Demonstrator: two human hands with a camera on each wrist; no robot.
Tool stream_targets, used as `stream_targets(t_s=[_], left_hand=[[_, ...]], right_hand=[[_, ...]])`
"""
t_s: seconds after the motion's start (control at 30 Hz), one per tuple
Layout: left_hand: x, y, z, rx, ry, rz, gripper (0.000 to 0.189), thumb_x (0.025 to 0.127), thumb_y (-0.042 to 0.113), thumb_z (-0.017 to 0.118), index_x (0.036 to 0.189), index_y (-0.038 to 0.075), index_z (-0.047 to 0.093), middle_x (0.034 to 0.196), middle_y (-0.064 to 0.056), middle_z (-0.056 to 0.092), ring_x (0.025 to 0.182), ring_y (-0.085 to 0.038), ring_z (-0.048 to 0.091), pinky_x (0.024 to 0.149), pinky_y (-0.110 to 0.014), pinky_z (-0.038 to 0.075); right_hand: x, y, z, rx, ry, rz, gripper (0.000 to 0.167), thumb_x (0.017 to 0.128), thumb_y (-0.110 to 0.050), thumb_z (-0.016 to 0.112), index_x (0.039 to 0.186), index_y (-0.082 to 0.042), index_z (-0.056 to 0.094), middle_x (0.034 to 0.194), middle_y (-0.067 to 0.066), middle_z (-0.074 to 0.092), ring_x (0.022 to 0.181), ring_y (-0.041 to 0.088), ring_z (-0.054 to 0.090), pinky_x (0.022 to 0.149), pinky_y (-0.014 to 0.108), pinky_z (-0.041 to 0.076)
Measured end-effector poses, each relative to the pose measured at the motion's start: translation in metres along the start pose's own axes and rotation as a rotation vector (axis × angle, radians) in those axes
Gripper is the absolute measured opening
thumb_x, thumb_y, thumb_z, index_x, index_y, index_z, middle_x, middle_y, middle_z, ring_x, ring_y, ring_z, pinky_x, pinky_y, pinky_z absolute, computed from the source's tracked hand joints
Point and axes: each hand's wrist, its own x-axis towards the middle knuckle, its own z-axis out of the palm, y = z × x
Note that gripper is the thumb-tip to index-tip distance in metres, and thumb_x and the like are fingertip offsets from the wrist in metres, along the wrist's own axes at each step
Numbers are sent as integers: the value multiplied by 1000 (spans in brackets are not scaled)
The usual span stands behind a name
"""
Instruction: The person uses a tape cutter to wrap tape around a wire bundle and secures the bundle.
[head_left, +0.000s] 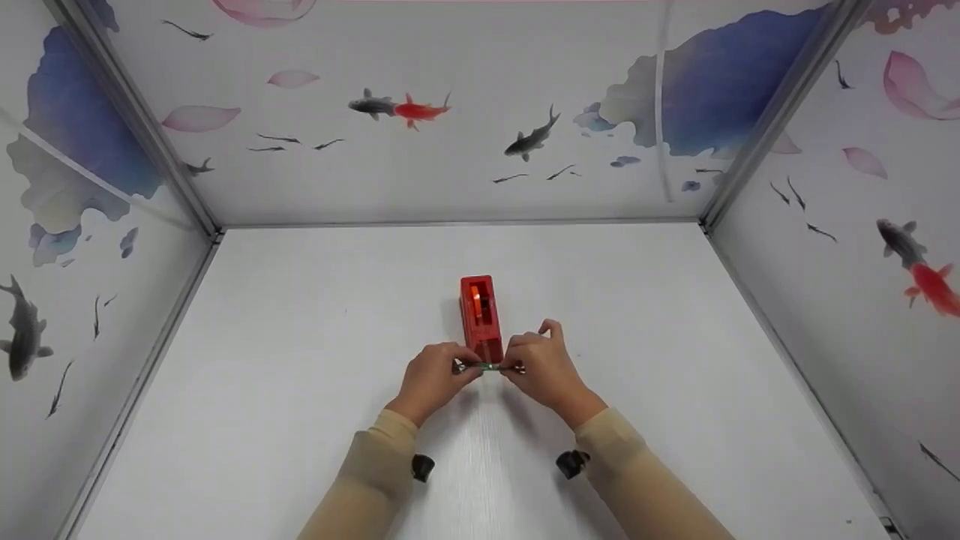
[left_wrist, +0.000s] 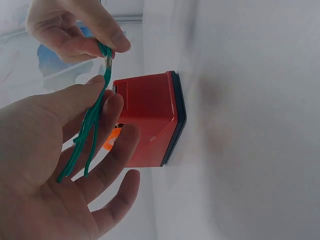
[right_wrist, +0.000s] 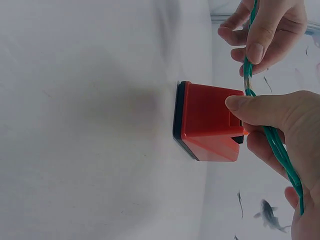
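A thin bundle of green wire-like strands (left_wrist: 90,122) stretches between both hands, just in front of a red tape dispenser (head_left: 487,331). My left hand (head_left: 431,375) pinches one end between thumb and forefinger, its other fingers spread loosely. Loose strand ends hang over that palm in the left wrist view. At the opposite end, my right hand (head_left: 544,367) pinches the bundle with thumb and fingertips; strands run back along its palm in the right wrist view. Between the two grips, a short clear, shiny band like tape (right_wrist: 248,82) lies around the strands.
An orange tape roll (head_left: 475,301) sits inside the dispenser, which stands on the white tabletop (head_left: 300,337). White panels (head_left: 450,180) printed with fish and petals enclose the table at the back and both sides. Dark wrist cameras (head_left: 423,468) hang by the sleeves.
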Motion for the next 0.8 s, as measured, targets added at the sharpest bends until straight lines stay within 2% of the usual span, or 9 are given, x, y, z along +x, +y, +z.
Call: stream_targets(t_s=[0.1, 0.17, 0.23, 0.3, 0.37, 0.43, 0.6, 0.8], left_hand=[[1, -1, -2, -43, -12, 5, 13, 92, 18, 80, 104, 19, 81, 102, 5, 75, 91, -11, 67, 84, -33, 58], [1, -1, -2, -55, -6, 20, 13, 91, 16, 79, 104, 18, 81, 101, 5, 75, 92, -12, 67, 85, -33, 58], [1, -1, -2, -65, 7, 39, 13, 91, 15, 79, 104, 18, 81, 100, 4, 75, 92, -12, 68, 85, -32, 59], [1, -1, -2, -63, 22, 59, 13, 91, 15, 80, 103, 19, 81, 99, 5, 75, 91, -12, 67, 85, -31, 59], [0, -2, -1, -59, 43, 73, 13, 91, 15, 80, 103, 19, 82, 97, 5, 74, 88, -11, 66, 83, -29, 59], [0, -2, -1, -53, 62, 84, 13, 90, 15, 81, 102, 20, 82, 95, 5, 72, 86, -10, 64, 81, -28, 58], [0, -2, 0, -49, 100, 113, 16, 87, 12, 83, 101, 19, 83, 91, 6, 70, 82, -8, 63, 78, -25, 57], [0, -3, 0, -61, 133, 137, 20, 84, 6, 85, 100, 18, 84, 91, 5, 70, 82, -9, 65, 74, -24, 56]], right_hand=[[0, 0, 1, 29, -12, 36, 8, 82, -18, 89, 83, -21, 81, 77, -9, 71, 74, 6, 65, 102, 53, 33], [0, 1, 1, 86, -46, 88, 9, 83, -20, 88, 86, -22, 80, 79, -10, 71, 74, 5, 64, 100, 47, 39], [0, 3, 1, 189, -99, 159, 10, 85, -22, 87, 90, -22, 78, 82, -11, 72, 73, 6, 63, 93, 38, 47], [-1, 5, 1, 304, -154, 235, 10, 88, -25, 84, 94, -23, 77, 85, -11, 71, 73, 8, 62, 79, 30, 52], [-2, 7, 1, 416, -200, 303, 10, 91, -27, 81, 99, -24, 76, 88, -11, 71, 75, 11, 60, 69, 28, 54], [-2, 9, 0, 491, -236, 349, 11, 94, -30, 77, 103, -23, 76, 89, -10, 72, 77, 14, 60, 68, 28, 54], [-1, 12, -3, 597, -257, 373, 19, 99, -28, 72, 107, -13, 78, 86, -3, 74, 76, 18, 62, 66, 27, 52], [-2, 13, -3, 634, -230, 322, 20, 99, -24, 72, 105, -6, 78, 83, -1, 74, 70, 12, 62, 63, 24, 53]])
